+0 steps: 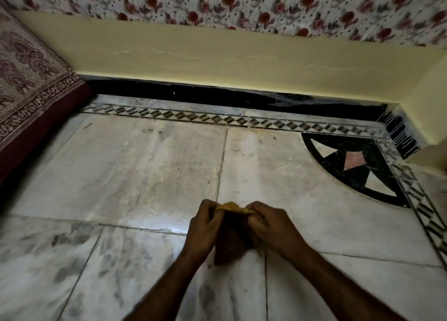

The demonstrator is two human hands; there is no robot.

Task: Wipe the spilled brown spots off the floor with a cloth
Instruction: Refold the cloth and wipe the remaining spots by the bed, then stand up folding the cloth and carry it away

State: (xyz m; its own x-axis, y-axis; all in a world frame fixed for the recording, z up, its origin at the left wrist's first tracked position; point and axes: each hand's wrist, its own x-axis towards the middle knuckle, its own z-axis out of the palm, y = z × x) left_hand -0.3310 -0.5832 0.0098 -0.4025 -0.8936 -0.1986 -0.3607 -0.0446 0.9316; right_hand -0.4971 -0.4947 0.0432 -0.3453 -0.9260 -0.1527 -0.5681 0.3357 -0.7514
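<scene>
The cloth, a small yellow-orange wad, sits bunched between both hands over the near middle of the marble floor, just beside the joint where the slabs meet. The left hand and right hand each have their fingers curled tight around an end of it, knuckles close together. A dark mass below the hands may be more of the cloth hanging or only shadow; I cannot tell which, nor whether it touches the stone. It looks light, soft and limp, so it will crumple rather than hold shape. It is best gathered into a pad under a flat palm, with loose ends tucked in. The polished stone looks slick, so the pad should slide easily but may smear. In this dim light no distinct brown spot stands out, only grey smudges toward the near left corner.
</scene>
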